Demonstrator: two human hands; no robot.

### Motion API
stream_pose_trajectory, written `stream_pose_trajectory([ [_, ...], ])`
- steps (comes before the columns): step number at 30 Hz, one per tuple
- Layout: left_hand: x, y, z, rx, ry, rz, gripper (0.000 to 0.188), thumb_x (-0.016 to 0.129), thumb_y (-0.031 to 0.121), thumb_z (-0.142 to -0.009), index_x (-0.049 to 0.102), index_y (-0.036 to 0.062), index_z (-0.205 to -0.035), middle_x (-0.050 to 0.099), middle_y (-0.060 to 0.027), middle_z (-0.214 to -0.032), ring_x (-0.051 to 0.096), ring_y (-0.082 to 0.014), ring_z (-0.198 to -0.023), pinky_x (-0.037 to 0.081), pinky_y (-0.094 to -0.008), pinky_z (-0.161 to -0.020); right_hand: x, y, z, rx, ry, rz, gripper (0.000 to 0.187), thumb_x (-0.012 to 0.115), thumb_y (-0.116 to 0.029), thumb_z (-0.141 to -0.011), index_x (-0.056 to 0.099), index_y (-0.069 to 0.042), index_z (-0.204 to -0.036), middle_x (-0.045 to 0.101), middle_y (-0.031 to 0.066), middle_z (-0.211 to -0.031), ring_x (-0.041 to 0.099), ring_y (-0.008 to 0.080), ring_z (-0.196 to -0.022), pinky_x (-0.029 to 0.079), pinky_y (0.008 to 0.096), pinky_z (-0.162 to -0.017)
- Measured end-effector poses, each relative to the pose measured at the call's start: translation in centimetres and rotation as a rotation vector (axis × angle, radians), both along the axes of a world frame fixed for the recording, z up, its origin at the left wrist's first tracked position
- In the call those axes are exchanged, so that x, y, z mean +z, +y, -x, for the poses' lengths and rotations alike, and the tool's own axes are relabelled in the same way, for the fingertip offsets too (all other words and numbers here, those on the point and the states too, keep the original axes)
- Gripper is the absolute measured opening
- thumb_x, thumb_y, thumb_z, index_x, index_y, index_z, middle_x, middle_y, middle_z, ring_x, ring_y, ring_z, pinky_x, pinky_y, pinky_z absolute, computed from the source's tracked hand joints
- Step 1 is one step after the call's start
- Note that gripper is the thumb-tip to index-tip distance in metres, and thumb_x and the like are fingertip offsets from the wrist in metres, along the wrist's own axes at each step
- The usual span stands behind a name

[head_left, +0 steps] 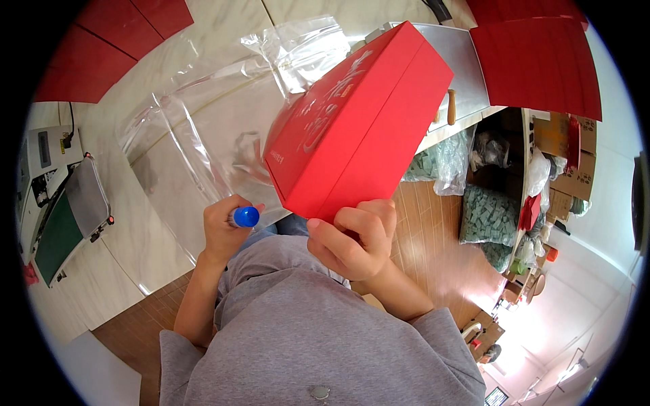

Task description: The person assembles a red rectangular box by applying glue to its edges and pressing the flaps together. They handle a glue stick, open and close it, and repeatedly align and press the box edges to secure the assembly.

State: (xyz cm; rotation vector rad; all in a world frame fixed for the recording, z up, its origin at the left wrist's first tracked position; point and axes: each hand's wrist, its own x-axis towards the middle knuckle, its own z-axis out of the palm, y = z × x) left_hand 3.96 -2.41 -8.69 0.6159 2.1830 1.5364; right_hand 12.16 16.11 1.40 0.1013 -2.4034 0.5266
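Note:
A large red box [365,128] with pale writing on one face is held up at a tilt over the table's edge. My right hand [359,240] grips its near end, thumb and bent fingers closed on the edge. To the left, my left hand [227,230] is wrapped round a blue-capped tube [245,216], its round blue end turned up; most of its body is hidden by the fingers. A clear plastic sheet or bag [196,128] lies crumpled on the marbled table [115,196], beyond my left hand and partly behind the box.
At the left stands a grey machine [54,155] with a green belt. Red boxes [115,47] are at the far left, and more red panels [535,64] at the far right. A wooden handle [451,107] shows beside the box. Bags of green pieces [489,215] sit on the right.

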Motion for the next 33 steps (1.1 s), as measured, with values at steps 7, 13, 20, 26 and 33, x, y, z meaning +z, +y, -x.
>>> stream_pose_trajectory([
  [7, 0.3, 0.6, 0.4, 0.168, 0.052, -0.196, 0.010, 0.072, 0.006, -0.076, 0.064, 0.0030, -0.079, 0.062, -0.0044, -0.075, 0.053, -0.0101, -0.063, 0.039, -0.0224, -0.054, 0.2, 0.2, -0.2, 0.031, -0.031, -0.039, 0.044, 0.072, 0.000, -0.051, 0.064, -0.017, -0.090, 0.044, -0.0011, -0.081, 0.040, 0.0162, -0.069, 0.032, 0.0299, -0.059],
  [13, 4.6, 3.4, 1.7, 0.139, 0.035, -0.345, 0.024, 0.072, 0.006, -0.077, 0.068, 0.0046, -0.101, 0.068, -0.0076, -0.097, 0.055, -0.0090, -0.069, 0.040, -0.0189, -0.054, 0.3, 0.2, -0.1, 0.015, -0.028, -0.044, 0.045, 0.071, 0.000, -0.048, 0.064, -0.017, -0.089, 0.044, -0.0013, -0.080, 0.040, 0.0160, -0.067, 0.032, 0.0300, -0.059],
  [20, 5.3, 4.2, 1.3, 0.045, 0.019, -0.407, 0.021, 0.071, 0.004, -0.076, 0.069, 0.0037, -0.097, 0.069, -0.0092, -0.098, 0.060, -0.0105, -0.075, 0.041, -0.0197, -0.052, 0.4, 0.0, -0.2, -0.003, -0.033, -0.022, 0.043, 0.071, -0.001, -0.047, 0.065, -0.015, -0.087, 0.045, -0.0011, -0.079, 0.041, 0.0163, -0.066, 0.033, 0.0295, -0.059],
  [26, 5.8, 4.1, 1.7, 0.040, 0.030, -0.396, 0.016, 0.072, 0.004, -0.076, 0.069, 0.0027, -0.092, 0.069, -0.0100, -0.094, 0.062, -0.0124, -0.076, 0.043, -0.0205, -0.054, 0.2, 0.4, -0.3, 0.020, -0.003, 0.118, 0.033, 0.064, -0.005, -0.059, 0.066, -0.009, -0.091, 0.055, 0.0020, -0.083, 0.049, 0.0182, -0.072, 0.037, 0.0306, -0.065],
  [33, 6.9, 4.4, 2.0, 0.035, 0.033, -0.399, 0.008, 0.071, 0.005, -0.078, 0.068, 0.0006, -0.084, 0.068, -0.0117, -0.086, 0.063, -0.0152, -0.076, 0.046, -0.0222, -0.059, -0.2, 0.1, -0.8, -0.183, -0.023, 0.258, 0.033, 0.055, -0.003, -0.074, 0.058, -0.004, -0.107, 0.059, 0.0135, -0.111, 0.048, 0.0317, -0.111, 0.030, 0.0445, -0.100],
])
